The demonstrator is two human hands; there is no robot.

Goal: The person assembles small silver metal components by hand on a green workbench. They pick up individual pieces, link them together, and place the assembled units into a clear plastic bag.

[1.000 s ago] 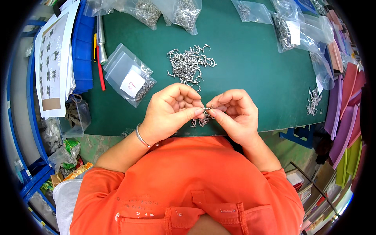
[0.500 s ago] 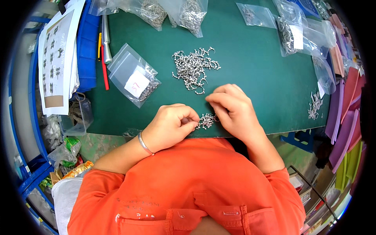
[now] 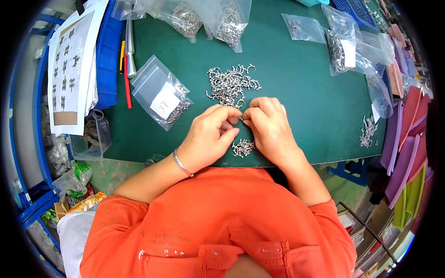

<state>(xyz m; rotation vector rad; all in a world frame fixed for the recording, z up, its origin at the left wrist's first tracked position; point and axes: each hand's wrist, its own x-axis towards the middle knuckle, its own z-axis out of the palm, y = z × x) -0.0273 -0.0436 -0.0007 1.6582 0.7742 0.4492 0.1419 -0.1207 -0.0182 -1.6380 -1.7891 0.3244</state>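
My left hand (image 3: 208, 134), with a silver bangle (image 3: 182, 163) on its wrist, is closed, thumb and fingers bent inward. Facing it, my right hand (image 3: 271, 132) pinches a tiny metal piece (image 3: 241, 119) between thumb and forefinger. The fingertips of both hands nearly meet there, and most of the piece is hidden. Just beyond them lies a loose pile of curved silver-coloured metal pieces (image 3: 230, 85). Nearer the table edge, between my wrists, sits a smaller heap of silvery pieces (image 3: 243, 148). Whether my left fingers hold anything is hidden.
On the green table (image 3: 296, 83), a labelled zip bag (image 3: 163, 103) lies left, beside a red pen (image 3: 127, 83) and a metal rod (image 3: 130, 55). Filled plastic bags (image 3: 230, 23) lie at the back, more bags (image 3: 340, 51) at right. Loose hooks (image 3: 368, 131) lie near the right edge.
Both hands have moved away from my body, from beside the small heap up toward the larger pile. Their fingertips have come together. The whole view has shifted slightly.
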